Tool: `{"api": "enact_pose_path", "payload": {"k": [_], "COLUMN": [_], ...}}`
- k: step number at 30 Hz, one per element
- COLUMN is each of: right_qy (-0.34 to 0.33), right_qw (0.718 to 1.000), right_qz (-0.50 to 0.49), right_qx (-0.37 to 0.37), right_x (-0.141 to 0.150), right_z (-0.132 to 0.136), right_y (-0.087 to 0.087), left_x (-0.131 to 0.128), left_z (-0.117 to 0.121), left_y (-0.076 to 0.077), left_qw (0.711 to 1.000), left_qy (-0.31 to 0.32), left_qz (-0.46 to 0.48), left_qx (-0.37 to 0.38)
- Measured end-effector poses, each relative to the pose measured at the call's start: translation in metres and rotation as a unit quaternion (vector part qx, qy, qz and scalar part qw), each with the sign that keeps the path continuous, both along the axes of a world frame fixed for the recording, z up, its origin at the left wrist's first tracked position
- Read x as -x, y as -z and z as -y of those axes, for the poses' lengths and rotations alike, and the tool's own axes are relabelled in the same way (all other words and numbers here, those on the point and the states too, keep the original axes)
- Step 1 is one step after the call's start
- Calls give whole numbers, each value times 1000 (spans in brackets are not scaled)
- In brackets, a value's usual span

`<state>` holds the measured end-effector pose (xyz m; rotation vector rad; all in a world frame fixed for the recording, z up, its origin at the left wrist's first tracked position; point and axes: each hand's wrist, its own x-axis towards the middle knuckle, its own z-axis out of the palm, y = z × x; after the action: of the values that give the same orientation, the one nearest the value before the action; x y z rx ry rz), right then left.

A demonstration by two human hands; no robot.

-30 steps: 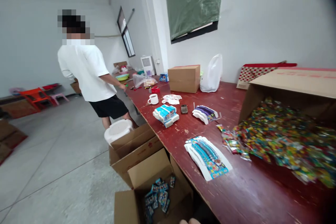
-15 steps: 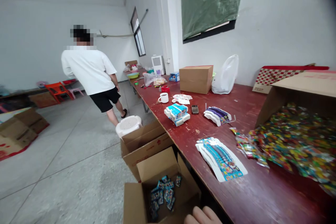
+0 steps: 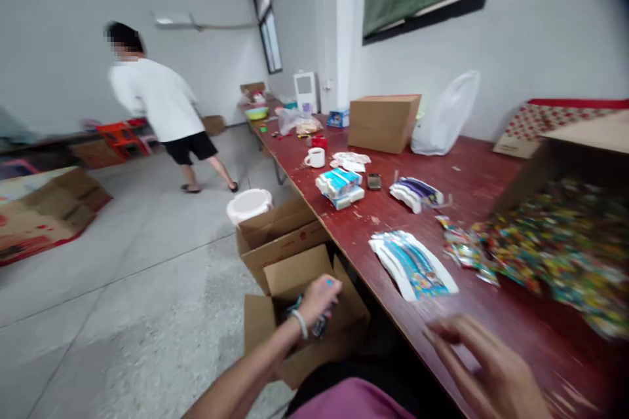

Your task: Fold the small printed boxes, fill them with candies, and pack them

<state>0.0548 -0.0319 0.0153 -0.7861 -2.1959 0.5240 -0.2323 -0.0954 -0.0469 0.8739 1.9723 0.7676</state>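
Observation:
My left hand [image 3: 318, 298] reaches down into an open cardboard box [image 3: 295, 275] on the floor beside the table. Its fingers are curled, and a bit of a blue packet [image 3: 327, 283] shows at the fingertips. More blue packets [image 3: 322, 327] lie in the box under the hand. My right hand [image 3: 484, 366] hovers over the near edge of the red table [image 3: 491, 170], blurred, fingers stretched and spread, holding nothing. A fan of blue printed cards [image 3: 413, 265] lies on the table just beyond it.
A big carton [image 3: 584, 137] on its side spills a pile of coloured packets [image 3: 555, 249]. Farther along are card stacks [image 3: 340, 186], a mug [image 3: 316, 157], a closed carton [image 3: 383, 121] and a plastic bag [image 3: 445, 118]. A second open box [image 3: 280, 232] and white stool [image 3: 249, 204] stand on the floor. A person in a white shirt [image 3: 157, 101] walks away.
My left arm has come into view and reached into the floor box; my right hand has risen over the table edge. The view tilted down. The other person has walked farther off.

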Motion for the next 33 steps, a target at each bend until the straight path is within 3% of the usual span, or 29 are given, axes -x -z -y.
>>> {"api": "enact_pose_path", "payload": {"k": [3, 5, 7, 9, 11, 14, 17, 20, 25, 28, 31, 33], "right_qy": [103, 169, 222, 254, 275, 308, 337, 370, 380, 356, 313, 274], "right_qw": [990, 975, 959, 949, 943, 921, 893, 886, 901, 888, 881, 881], "right_qz": [25, 28, 34, 40, 63, 144, 199, 164, -19, -160, -215, -239], "right_qx": [96, 139, 171, 184, 179, 193, 225, 227, 209, 243, 281, 301], "right_x": [-10, -15, -16, -14, -8, 3, 8, 8, 5, 3, -3, -8], "right_z": [-30, -50, -67, -80, -90, -102, -109, -110, -105, -102, -99, -96], "right_y": [18, 37, 55, 68, 74, 75, 75, 81, 91, 89, 77, 63], "left_x": [35, 37, 20, -10, -45, -85, -101, -102, -103, -105, -106, -104], "left_z": [-1, -9, -22, -39, -62, -97, -121, -129, -127, -125, -122, -122], "left_y": [16, 20, 16, 7, -2, -7, -1, 3, 1, -2, -12, -25], "left_qw": [995, 990, 978, 932, 881, 843, 836, 829, 818, 818, 835, 876], "left_qy": [11, 33, 68, 118, 166, 242, 277, 290, 300, 290, 261, 247], "left_qz": [-98, -140, -184, -263, -304, -348, -394, -423, -442, -444, -414, -326], "left_qx": [9, -6, -74, -221, -321, -330, -261, -222, -214, -225, -250, -255]}}
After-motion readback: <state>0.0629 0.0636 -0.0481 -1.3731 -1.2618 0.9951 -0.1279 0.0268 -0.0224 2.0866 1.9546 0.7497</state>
